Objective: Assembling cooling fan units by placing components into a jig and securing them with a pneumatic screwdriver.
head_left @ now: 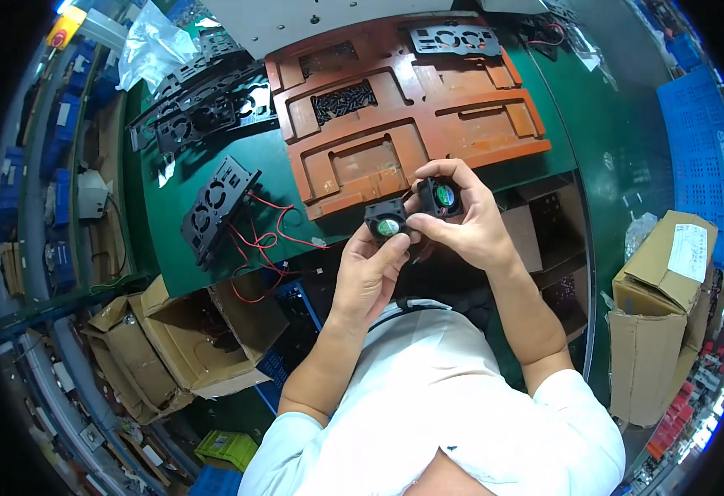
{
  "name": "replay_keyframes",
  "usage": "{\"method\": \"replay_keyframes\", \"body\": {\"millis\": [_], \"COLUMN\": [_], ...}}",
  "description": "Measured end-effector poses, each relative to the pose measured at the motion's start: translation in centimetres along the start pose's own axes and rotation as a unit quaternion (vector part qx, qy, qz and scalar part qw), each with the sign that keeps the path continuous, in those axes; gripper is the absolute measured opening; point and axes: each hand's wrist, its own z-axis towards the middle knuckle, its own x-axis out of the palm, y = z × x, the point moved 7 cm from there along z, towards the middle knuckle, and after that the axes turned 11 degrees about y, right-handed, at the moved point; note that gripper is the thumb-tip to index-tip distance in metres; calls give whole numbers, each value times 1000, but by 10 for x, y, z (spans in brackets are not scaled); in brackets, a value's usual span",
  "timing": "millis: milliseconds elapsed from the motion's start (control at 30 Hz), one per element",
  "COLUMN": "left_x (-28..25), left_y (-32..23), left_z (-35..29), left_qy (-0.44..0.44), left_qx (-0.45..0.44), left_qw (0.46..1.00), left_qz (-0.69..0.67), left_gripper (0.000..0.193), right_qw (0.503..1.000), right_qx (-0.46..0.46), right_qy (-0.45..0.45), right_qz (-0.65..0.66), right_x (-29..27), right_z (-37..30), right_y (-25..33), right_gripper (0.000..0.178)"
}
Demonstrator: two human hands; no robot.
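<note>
Close together in front of my body, my two hands each hold a small black cooling fan with a round green label. My left hand (367,273) pinches one cooling fan (386,221) between thumb and fingers. In my right hand (471,221), the other cooling fan (439,197) is gripped at its edges, slightly higher. Both fans are just off the near edge of an orange-brown fixture tray (320,198). Left of my hands, a black perforated bracket (218,207) with fan openings lies on the green table, red and black wires (267,240) trailing from it.
Black screws (344,102) fill one pocket of the tray; a metal fan bracket (456,40) lies at its far right. More black brackets (200,107) are stacked at the far left beside a clear plastic bag (157,45). Cardboard boxes (213,380) stand below the table, and another box (647,355) at right.
</note>
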Motion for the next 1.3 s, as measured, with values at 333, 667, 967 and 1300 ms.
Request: {"method": "replay_keyframes", "body": {"millis": [333, 667, 967, 1300], "left_x": [10, -7, 36, 19], "left_y": [2, -22, -64, -71], "left_z": [-8, -28, 17, 19], "left_qy": [47, -12, 133, 59], "left_qx": [-26, 41, -14, 74], "left_qw": [999, 965, 912, 985], "left_qz": [4, 257, 387, 145], "left_gripper": [60, 52, 66, 65], "right_qw": [988, 989, 954, 990], "right_qx": [-84, -102, -129, -113], "right_qy": [-8, 2, 109, 62], "right_qz": [-132, -111, -247, 49], "right_x": [5, -20, 7, 1], "right_z": [1, 9, 13, 26], "right_y": [16, 27, 45, 27], "right_gripper": [54, 63, 58, 67]}}
